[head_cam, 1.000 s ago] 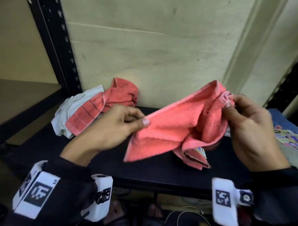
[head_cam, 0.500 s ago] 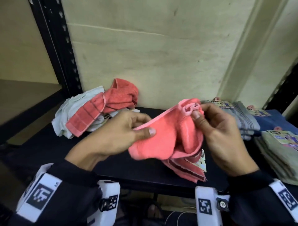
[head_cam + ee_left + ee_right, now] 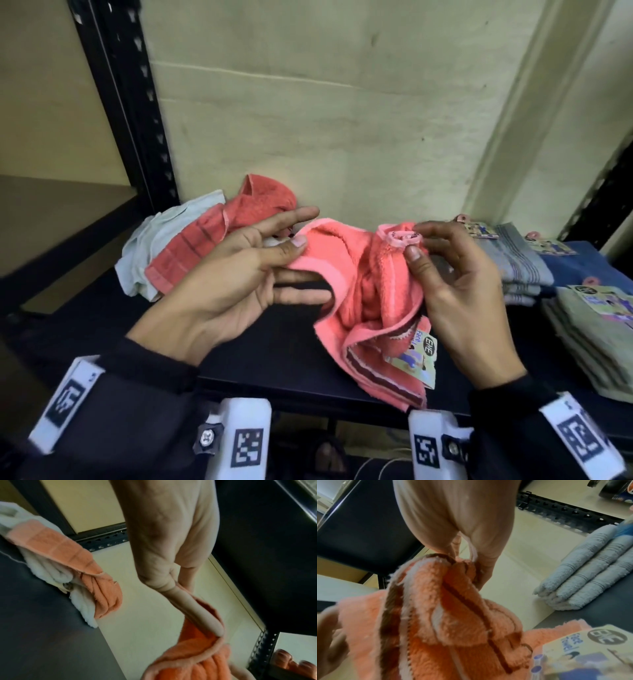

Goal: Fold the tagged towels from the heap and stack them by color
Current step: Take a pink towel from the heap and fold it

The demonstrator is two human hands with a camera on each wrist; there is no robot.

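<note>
- The coral pink towel hangs bunched between both hands above the black shelf, its paper tag dangling at the lower right.
- The left hand pinches one hemmed edge under the thumb, the other fingers stretched out straight.
- The right hand nips a rolled corner between thumb and fingertips, fingers curled.
- Behind lies the heap: a pale towel tangled with a striped red towel.
- To the right sit folded stacks, a grey stack and a beige stack.
</note>
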